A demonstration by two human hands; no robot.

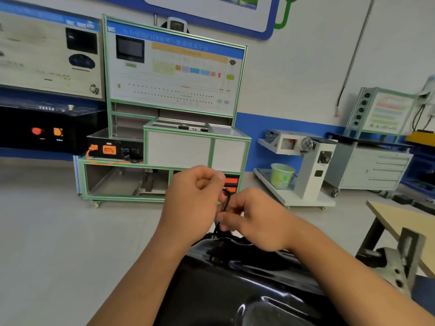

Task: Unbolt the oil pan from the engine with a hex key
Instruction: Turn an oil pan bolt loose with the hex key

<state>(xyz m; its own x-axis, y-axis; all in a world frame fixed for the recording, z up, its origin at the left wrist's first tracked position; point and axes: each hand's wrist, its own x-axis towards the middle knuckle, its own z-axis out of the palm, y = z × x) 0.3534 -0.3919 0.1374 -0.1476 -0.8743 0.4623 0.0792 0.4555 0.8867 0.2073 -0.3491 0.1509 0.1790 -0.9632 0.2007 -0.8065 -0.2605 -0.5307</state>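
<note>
We are observing two bare hands meeting over the far edge of the oil pan. The left hand is curling into a tight fist with the thumb lying on top, its fingers closing round the short arm of one black hex key. The right hand is pinching the key's long arm between fingertips and thumb, just right of the left hand and touching it. The key is standing nearly upright, its lower end reaching down to the pan's far rim; we cannot tell whether it is seated in a bolt.

The one oil pan, glossy black, is lying near us beneath both forearms, filling the lower centre.

Farther out, we are counting one green-framed training bench against the far wall and one black console at far left showing two orange buttons. To the right, one green bucket is sitting on the base of a white machine stand; its contents are not showing. One grey cabinet is showing four closed drawers. One tan table is standing at near right.
</note>
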